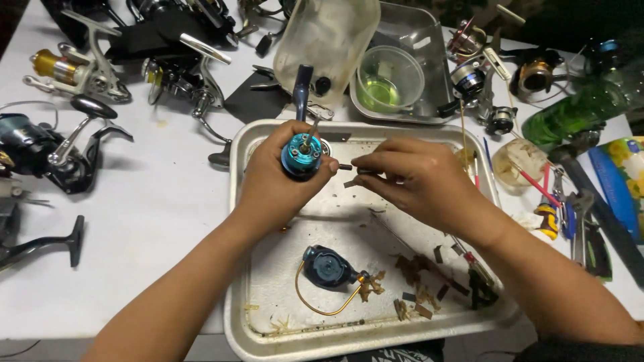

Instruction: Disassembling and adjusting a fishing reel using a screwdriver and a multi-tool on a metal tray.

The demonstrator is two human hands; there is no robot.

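1. Nearest the camera, at six o'clock in the metal tray point(241, 295), lay a dark blue reel rotor with a gold bail wire point(329, 268), beside scattered brown scraps point(409, 271).
2. Above it, at about eleven o'clock from the rotor, the left hand point(278, 177) was wrapped around a blue fishing reel body point(300, 153), fingers closed on it, with the reel's shaft pointing up toward twelve o'clock.
3. At three o'clock from that reel body, the right hand point(419, 177) had its thumb and fingers pinched on a small dark part point(367, 172), just beside the reel; what kind of part it was could not be told.
4. Beyond the tray at twelve o'clock sat a clear cup of green liquid point(389, 80) in a second metal tray point(429, 40).
5. Several spinning reels point(74, 67) lay on the white table point(161, 201) toward ten o'clock.
6. Hand tools point(570, 214) were heaped at three o'clock, well apart from the hands.
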